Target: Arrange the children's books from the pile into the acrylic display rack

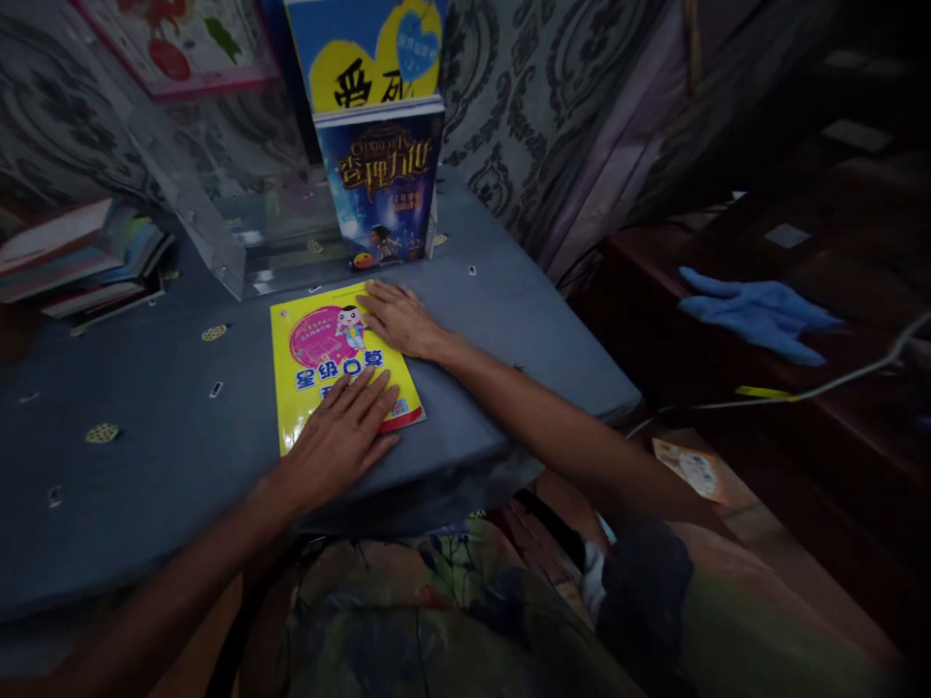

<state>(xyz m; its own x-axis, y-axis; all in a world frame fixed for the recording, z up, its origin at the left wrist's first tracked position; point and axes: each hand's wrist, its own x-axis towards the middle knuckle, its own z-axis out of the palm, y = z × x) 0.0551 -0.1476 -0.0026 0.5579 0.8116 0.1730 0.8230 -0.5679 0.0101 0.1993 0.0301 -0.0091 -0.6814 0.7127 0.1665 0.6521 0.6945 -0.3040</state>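
Note:
A yellow workbook [298, 373] with a pink circle and a cartoon child on its cover lies flat near the table's front edge. Across its lower part rests my left hand [345, 422], fingers stretched out and partly covering the title. My right hand [400, 318] lies on the book's upper right corner, fingers extended and flat. Neither hand grips anything. Just beyond the book, a dark blue book [385, 194] stands upright, with a blue and yellow book [368, 58] behind it.
A clear acrylic rack [210, 223] stands behind the workbook. Stacked books [80, 252] lie at the left on the grey-blue tablecloth [167, 427]. To the right, a blue glove [760, 310] lies on a dark red surface, with a pale cable [836, 383] running across.

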